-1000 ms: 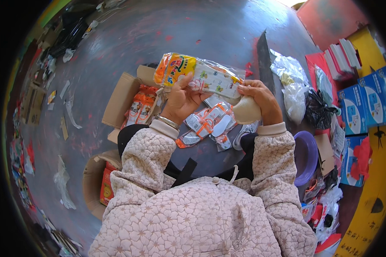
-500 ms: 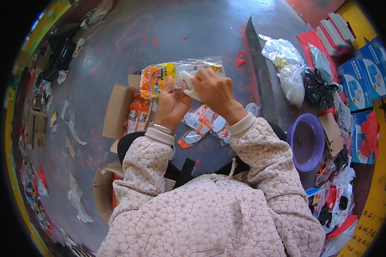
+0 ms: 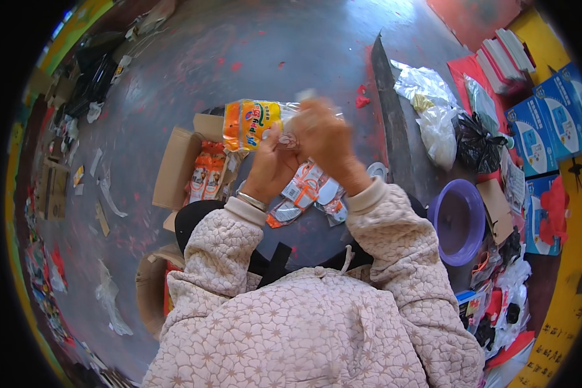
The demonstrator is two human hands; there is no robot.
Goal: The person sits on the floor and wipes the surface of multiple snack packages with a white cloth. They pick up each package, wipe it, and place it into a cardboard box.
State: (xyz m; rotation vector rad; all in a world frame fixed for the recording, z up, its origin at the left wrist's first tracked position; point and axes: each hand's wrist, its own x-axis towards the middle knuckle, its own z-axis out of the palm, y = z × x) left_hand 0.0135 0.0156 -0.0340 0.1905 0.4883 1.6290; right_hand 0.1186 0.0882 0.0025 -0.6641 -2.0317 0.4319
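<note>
A clear plastic packet point(image 3: 252, 124) with an orange and yellow printed end is held up in front of me. My left hand point(image 3: 271, 168) grips its near edge, thumb on top. My right hand point(image 3: 326, 139) is closed over the packet's right part and smeared by motion. At its fingertips shows a blurred bit of white cloth point(image 3: 306, 95). Below the hands lie several orange-and-white packets point(image 3: 313, 187) with pale, insole-like shapes inside.
To the left, an open cardboard box point(image 3: 174, 168) holds orange packets point(image 3: 207, 173). Another carton point(image 3: 150, 291) stands nearer me. At right are a purple basin point(image 3: 459, 223), plastic bags point(image 3: 436, 123) and blue boxes point(image 3: 549, 123). Scraps of plastic point(image 3: 110, 301) litter the left floor.
The packet has shifted slightly right and down. My right hand has moved over its right part, and the white cloth, earlier lying across the packet, now shows only at the fingertips.
</note>
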